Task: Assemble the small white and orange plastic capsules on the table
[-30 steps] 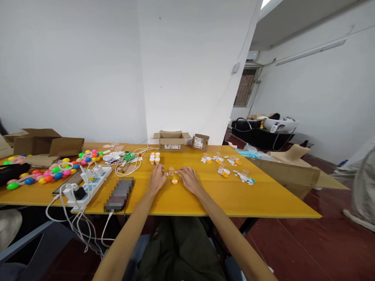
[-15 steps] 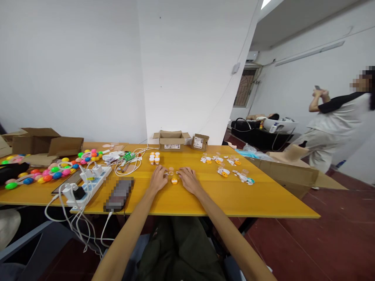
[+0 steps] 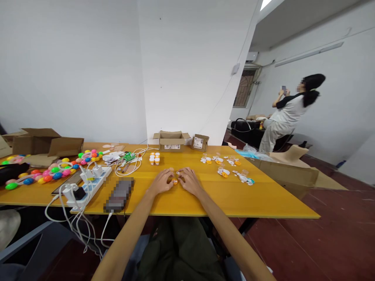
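Note:
My left hand (image 3: 161,182) and my right hand (image 3: 189,180) rest close together on the yellow table (image 3: 234,197), fingertips meeting. Between them sits a small orange round piece (image 3: 174,181), and the fingers of both hands are curled in and pinched around it. Tiny clear and white bits lie just beyond the fingertips; what they are is too small to tell. A cluster of small orange-and-white cups (image 3: 154,158) stands a little farther back. More orange and white pieces (image 3: 225,171) are scattered to the right.
An open cardboard box (image 3: 172,141) and a smaller box (image 3: 200,142) stand at the back by the wall. On the left lie a power strip with white cables (image 3: 88,183), a dark phone (image 3: 119,194) and coloured plastic eggs (image 3: 52,173). A person (image 3: 288,113) stands far right.
My left hand slid right and both hands closed in on the orange piece. The person at the back right walked further away toward the wall.

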The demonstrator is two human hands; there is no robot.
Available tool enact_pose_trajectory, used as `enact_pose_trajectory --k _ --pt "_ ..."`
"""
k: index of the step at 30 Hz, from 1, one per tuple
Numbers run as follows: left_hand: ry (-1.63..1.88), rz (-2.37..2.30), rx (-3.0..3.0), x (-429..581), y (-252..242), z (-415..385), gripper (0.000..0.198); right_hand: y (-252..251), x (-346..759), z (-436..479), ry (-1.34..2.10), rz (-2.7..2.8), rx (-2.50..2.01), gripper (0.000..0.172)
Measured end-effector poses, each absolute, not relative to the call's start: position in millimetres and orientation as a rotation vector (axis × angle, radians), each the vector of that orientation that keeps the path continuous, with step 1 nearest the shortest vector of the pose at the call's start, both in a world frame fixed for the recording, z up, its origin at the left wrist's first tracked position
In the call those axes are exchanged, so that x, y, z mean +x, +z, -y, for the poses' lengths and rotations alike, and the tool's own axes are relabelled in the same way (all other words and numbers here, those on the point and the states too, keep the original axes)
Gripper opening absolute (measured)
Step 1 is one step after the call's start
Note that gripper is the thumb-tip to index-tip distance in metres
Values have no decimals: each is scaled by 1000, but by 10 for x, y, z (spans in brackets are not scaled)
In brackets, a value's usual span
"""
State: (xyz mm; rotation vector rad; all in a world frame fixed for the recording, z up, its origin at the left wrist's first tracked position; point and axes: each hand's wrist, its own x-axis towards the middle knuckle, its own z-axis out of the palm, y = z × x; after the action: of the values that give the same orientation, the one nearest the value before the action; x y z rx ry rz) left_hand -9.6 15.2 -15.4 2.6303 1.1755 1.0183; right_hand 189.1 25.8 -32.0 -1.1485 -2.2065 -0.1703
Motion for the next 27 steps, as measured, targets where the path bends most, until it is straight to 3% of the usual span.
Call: enact_pose_trajectory --k 27 --pt "902 -1138 2530 -81 -44 -77 10 -161 1853 -117 -3 2307 -961 14"
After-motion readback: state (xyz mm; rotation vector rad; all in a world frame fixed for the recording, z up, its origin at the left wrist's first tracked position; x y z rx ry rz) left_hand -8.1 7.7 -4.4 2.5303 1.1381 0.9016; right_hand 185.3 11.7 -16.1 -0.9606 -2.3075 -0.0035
